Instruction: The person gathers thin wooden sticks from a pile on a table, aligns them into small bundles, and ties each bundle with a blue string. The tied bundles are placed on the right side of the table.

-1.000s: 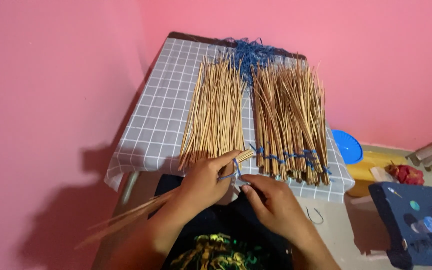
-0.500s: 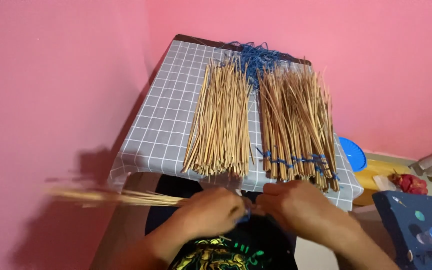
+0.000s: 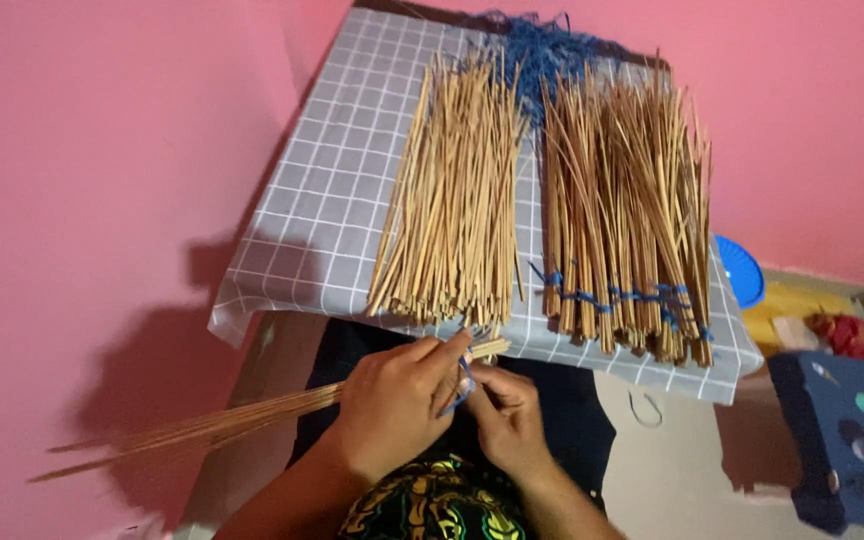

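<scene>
My left hand (image 3: 397,400) grips a thin bundle of straw sticks (image 3: 202,430) that runs out to the left below the table edge; its cut ends (image 3: 490,347) poke out past my fingers. My right hand (image 3: 507,415) pinches a blue string (image 3: 464,385) wrapped at the bundle, right against my left fingers. Both hands sit over my lap, just in front of the table. On the checked tablecloth (image 3: 322,200) lie a loose pile of sticks (image 3: 457,200) and, to its right, a pile of bundles tied with blue string (image 3: 627,220).
A heap of blue string (image 3: 542,50) lies at the far end of the table. Pink walls (image 3: 82,150) close in left and behind. On the floor at right are a blue plate (image 3: 742,270), yellow and red items (image 3: 832,325) and a dark blue box (image 3: 842,440).
My hands dropped from the table edge to my lap and drew together. The bundle swung from pointing down-left to nearly level. The view moved closer to the table.
</scene>
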